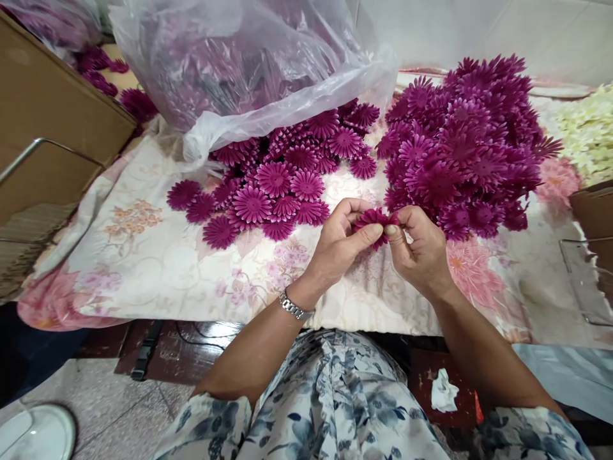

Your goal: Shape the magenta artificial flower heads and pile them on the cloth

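Observation:
Between my hands is a purple artificial flower (370,220), held just above the cloth. My left hand (335,239), with a metal watch at the wrist, grips its left side between thumb and fingers. My right hand (417,246) pinches its right edge, the thumb tip close to the left thumb. Fingers cover part of the petals. Left of my hands lie many loose flat purple flower heads (275,182), spread and overlapping. A tall heap of purple flowers (464,147) rises behind my right hand.
A clear plastic bag (258,57) full of purple flowers stands at the back. Cardboard boxes stand at left (52,96) and right (596,220). Pale yellow flowers (589,131) are piled at far right. A floral cloth (158,275) covers the table, its front edge near my lap.

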`<state>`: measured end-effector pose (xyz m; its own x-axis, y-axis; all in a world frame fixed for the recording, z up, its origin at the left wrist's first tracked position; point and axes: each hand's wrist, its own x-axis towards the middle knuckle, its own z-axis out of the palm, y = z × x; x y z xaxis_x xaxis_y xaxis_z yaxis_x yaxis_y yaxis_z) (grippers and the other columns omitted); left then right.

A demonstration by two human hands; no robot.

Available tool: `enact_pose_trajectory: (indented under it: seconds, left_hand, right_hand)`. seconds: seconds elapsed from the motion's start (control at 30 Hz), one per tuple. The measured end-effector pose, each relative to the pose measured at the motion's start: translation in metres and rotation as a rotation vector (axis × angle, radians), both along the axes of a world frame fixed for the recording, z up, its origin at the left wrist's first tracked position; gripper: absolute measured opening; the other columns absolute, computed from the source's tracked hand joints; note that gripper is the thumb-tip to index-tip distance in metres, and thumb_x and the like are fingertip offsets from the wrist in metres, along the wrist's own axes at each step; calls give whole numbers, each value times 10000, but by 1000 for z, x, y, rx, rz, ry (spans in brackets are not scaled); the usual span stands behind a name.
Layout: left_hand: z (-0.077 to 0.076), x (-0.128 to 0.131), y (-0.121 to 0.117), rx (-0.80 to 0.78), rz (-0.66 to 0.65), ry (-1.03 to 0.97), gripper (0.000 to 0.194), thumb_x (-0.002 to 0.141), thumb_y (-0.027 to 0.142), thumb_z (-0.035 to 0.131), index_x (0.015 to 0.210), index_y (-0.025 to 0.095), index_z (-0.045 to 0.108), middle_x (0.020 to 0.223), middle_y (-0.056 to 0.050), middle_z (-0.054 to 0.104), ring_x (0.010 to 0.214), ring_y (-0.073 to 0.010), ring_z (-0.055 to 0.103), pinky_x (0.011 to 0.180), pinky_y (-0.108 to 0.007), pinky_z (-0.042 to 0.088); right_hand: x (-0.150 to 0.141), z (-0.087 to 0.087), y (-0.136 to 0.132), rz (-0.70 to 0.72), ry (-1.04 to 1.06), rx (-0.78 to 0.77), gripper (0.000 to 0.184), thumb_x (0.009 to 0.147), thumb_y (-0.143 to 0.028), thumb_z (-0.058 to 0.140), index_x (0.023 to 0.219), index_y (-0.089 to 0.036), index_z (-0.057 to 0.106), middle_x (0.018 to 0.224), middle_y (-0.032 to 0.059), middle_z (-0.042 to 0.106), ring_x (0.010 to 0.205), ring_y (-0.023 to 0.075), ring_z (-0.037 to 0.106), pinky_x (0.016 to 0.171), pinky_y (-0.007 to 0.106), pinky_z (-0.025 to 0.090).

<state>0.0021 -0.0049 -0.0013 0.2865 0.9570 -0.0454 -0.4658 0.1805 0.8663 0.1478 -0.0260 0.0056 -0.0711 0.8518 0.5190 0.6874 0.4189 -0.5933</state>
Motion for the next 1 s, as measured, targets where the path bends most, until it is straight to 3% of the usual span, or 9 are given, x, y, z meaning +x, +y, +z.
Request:
enact_pose_trajectory:
  seconds: [0.1,0.23,0.43,0.63,0.77,0.9,1.0]
  left_hand:
    - [-2,3,1,-26,-10,7,292,613,221,778,812,182,567,723,21,591,598,-78,540,554,-205,464]
    - [-1,5,1,-73,-31,-5,215,624,158,720,769,185,564,592,42,559,457,-68,486,432,-194,406]
    - [6,2,-1,-79,-62,-14,216,605,125,709,772,176,582,618,37,558,487,-59,482,438,-176,404]
    - [10,-2,-2,-40,-75,-12,173,619,118,687,758,162,594,620,28,562,489,-54,477,443,-171,385]
    - [12,-6,-2,-17,-77,-17,180,616,96,685,764,157,603,652,31,583,513,-49,498,467,-162,397]
    - [15,-6,-2,-6,-74,-18,190,613,76,690,770,149,612,682,29,600,570,-54,539,524,-160,434]
    - [15,-2,-4,-15,-161,-52,196,629,109,710,797,144,614,711,17,618,599,-63,561,552,-169,448]
  right_hand:
    - [0,-1,0,-31,20,-22,90,875,-255,485,794,-217,469,654,-17,484,570,117,450,551,272,357]
    - [6,-8,2,-71,214,-123,95,890,-290,489,829,-218,485,688,-13,485,590,117,457,555,273,362]
    - [12,-4,1,-85,323,-107,132,886,-312,528,793,-226,490,679,-10,477,591,116,444,531,273,335]
    - [17,9,1,-132,214,-74,109,868,-259,550,778,-227,497,599,-34,410,465,82,317,448,275,244]
    - [29,20,8,-168,145,-16,99,839,-203,535,759,-226,480,609,-36,426,476,90,364,454,260,279]
    - [48,47,17,-362,-48,226,67,764,-137,524,735,-196,512,638,-26,467,546,97,442,512,250,340]
    - [63,68,29,-434,-257,200,40,726,-163,570,710,-155,606,605,-17,482,534,87,422,520,249,329]
